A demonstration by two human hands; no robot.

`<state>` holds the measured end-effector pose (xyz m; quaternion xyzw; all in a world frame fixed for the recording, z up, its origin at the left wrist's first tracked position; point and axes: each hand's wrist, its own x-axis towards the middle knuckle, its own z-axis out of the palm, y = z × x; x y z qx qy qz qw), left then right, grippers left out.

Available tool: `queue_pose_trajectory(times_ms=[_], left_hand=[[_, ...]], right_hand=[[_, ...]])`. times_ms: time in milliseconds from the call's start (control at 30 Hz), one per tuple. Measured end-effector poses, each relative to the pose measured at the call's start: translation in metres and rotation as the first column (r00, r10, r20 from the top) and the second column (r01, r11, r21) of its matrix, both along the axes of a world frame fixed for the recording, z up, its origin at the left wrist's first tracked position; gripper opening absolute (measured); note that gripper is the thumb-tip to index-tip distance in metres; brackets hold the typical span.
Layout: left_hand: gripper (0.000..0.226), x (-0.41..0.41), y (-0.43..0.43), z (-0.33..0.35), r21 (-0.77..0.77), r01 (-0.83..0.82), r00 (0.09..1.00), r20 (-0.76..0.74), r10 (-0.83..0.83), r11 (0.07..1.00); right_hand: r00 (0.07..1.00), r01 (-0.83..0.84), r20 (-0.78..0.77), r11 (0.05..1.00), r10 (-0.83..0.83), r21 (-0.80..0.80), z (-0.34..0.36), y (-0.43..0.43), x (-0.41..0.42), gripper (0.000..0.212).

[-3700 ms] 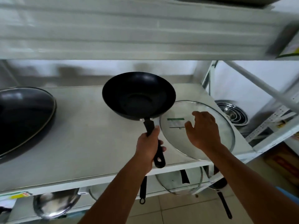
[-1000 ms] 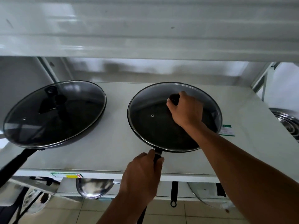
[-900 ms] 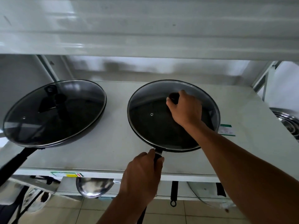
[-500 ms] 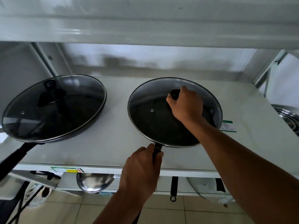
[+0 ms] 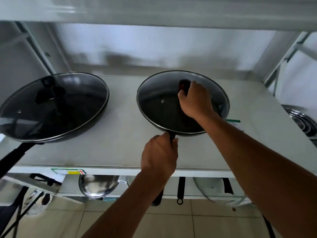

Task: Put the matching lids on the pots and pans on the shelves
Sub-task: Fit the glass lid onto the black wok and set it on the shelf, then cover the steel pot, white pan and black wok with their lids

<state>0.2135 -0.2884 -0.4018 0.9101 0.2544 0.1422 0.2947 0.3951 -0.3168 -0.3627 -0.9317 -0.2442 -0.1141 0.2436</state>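
Glass lid [image 5: 159,100] now on pan, formerly beside it

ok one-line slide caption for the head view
Right hand seats glass lid while left hand steadies the pan handle.

In front of you the white shelf [image 5: 120,152] carries two dark pans side by side and apart: the left pan [image 5: 96,121], glass-lidded, its handle jutting past the front edge, and the right pan [image 5: 161,128], also lidded. A green-edged label [image 5: 235,123] lies beside it.
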Motion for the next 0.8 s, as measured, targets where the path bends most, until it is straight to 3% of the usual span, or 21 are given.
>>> queue_pose_trajectory(times_ms=[133, 267, 333, 433, 500, 567, 800], left_hand=[[0.028, 0.016, -0.022, -0.002, -0.06, -0.027, 1.0, -0.002, 0.027, 0.998], [0.03, 0.002, -0.033, -0.002, -0.262, -0.001, 0.995, 0.098, 0.027, 0.965], [0.041, -0.024, -0.036, -0.006, -0.33, -0.003, 0.991, 0.128, 0.048, 0.944], [0.042, -0.077, -0.025, -0.028, -0.302, 0.0, 0.974, 0.218, 0.069, 0.953], [0.036, -0.113, -0.009, -0.051, -0.268, 0.025, 0.963, 0.264, 0.048, 0.963], [0.03, -0.149, 0.014, -0.079, -0.199, 0.043, 0.977, 0.215, 0.001, 0.979], [0.03, -0.227, 0.128, -0.203, -0.014, -0.075, 0.997, -0.035, 0.075, 0.997]], right_hand=[[1.0, 0.013, -0.005, 0.98, -0.012, 0.199, -0.005, -0.043, -0.02, 0.033], [0.991, 0.071, 0.086, 0.945, -0.103, 0.32, -0.037, -0.124, -0.073, 0.028], [0.985, 0.162, 0.011, 0.935, -0.174, 0.315, -0.064, -0.162, -0.11, 0.032], [0.946, 0.315, -0.157, 0.914, -0.283, 0.254, -0.113, -0.188, -0.168, 0.041], [0.928, 0.352, -0.198, 0.918, -0.317, 0.181, -0.144, -0.181, -0.205, 0.049], [0.923, 0.331, -0.246, 0.937, -0.296, 0.115, -0.181, -0.151, -0.239, 0.051], [0.932, 0.046, -0.361, 0.996, -0.014, 0.079, -0.286, 0.033, -0.303, 0.035]])
